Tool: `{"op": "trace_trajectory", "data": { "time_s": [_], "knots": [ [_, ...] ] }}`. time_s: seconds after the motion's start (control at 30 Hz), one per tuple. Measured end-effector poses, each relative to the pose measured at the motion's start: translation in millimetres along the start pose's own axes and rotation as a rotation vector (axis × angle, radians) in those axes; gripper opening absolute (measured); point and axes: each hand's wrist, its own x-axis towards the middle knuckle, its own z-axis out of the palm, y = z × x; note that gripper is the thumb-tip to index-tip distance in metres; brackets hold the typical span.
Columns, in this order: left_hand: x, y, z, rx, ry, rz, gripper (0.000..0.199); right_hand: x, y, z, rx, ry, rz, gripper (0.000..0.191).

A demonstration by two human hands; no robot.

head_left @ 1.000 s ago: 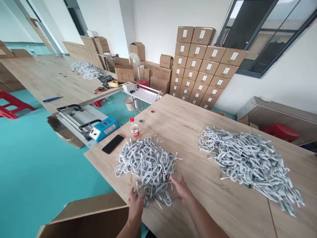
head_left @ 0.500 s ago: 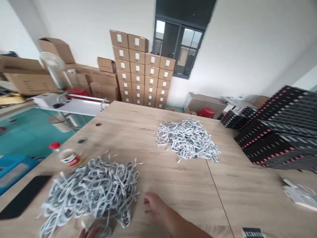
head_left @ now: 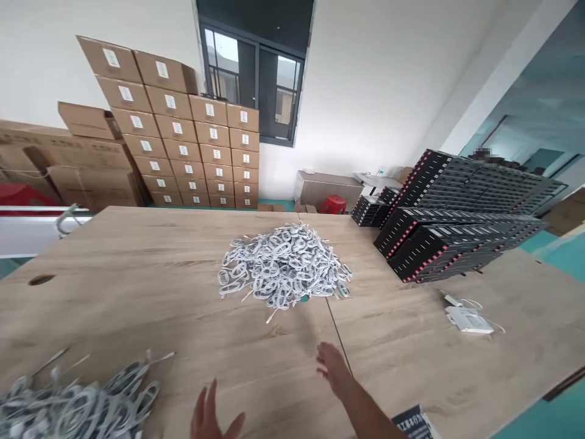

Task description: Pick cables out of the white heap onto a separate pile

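Observation:
My left hand [head_left: 212,414] is at the bottom edge, fingers spread, holding nothing, over bare wood just right of the near heap of coiled grey cables [head_left: 77,402]. My right hand [head_left: 333,366] reaches over the table seam with its fingers apart and nothing in them. Beyond it lies a second heap of coiled white cables [head_left: 287,262], apart from both hands. Part of the near heap is cut off by the frame's lower left corner.
The wooden table [head_left: 150,274] has a round hole on the left. Stacked black boxes [head_left: 425,244] stand at the right, with a white device and cord [head_left: 470,318] in front. A dark printed card [head_left: 414,422] lies near my right forearm. Cartons [head_left: 178,128] are piled behind.
The view has swung right. My left hand has come away from the near cable heap, and my right hand has moved forward and right, towards the far heap.

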Motion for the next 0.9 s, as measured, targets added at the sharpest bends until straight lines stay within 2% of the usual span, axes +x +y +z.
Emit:
{"op": "trace_trajectory", "data": {
  "time_s": [0.07,0.1,0.17,0.23,0.33,0.4,0.5,0.57,0.6,0.73,0.83,0.9],
  "knots": [
    [8,31,41.3,0.219,-0.150,-0.054,0.106,37,-49,-22,-0.153,0.137,-0.155,0.049],
    [10,42,59.1,0.345,-0.187,-0.078,0.107,56,-73,-31,-0.252,0.206,-0.217,0.052],
    [11,53,86.7,0.584,-0.177,-0.110,0.108,90,-115,-42,-0.459,0.297,-0.285,0.059],
    [8,57,102.0,0.771,-0.152,-0.146,0.109,121,-145,-47,-0.612,0.294,-0.296,0.065],
    [3,56,104.8,0.941,-0.188,-0.191,0.106,157,-165,-46,-0.700,0.230,-0.290,0.063],
    [1,54,100.3,0.991,-0.229,-0.206,0.104,174,-169,-45,-0.752,0.231,-0.272,0.054],
    [0,48,95.4,0.960,-0.275,-0.184,0.105,188,-170,-49,-0.855,0.223,-0.262,0.029],
    [0,45,95.9,0.934,-0.255,-0.164,0.106,188,-167,-55,-0.845,0.150,-0.281,0.017],
    [-1,43,97.0,0.931,-0.240,-0.162,0.107,185,-164,-60,-0.814,0.097,-0.286,0.017],
    [-1,47,101.3,0.940,-0.217,-0.165,0.110,151,-138,-88,-0.663,-0.089,-0.239,0.030],
    [1,54,101.2,0.898,-0.239,-0.161,0.112,106,-107,-115,-0.390,-0.217,-0.154,0.043],
    [3,60,100.2,0.811,-0.258,-0.159,0.112,71,-88,-131,-0.191,-0.254,-0.100,0.049]
  ]
}}
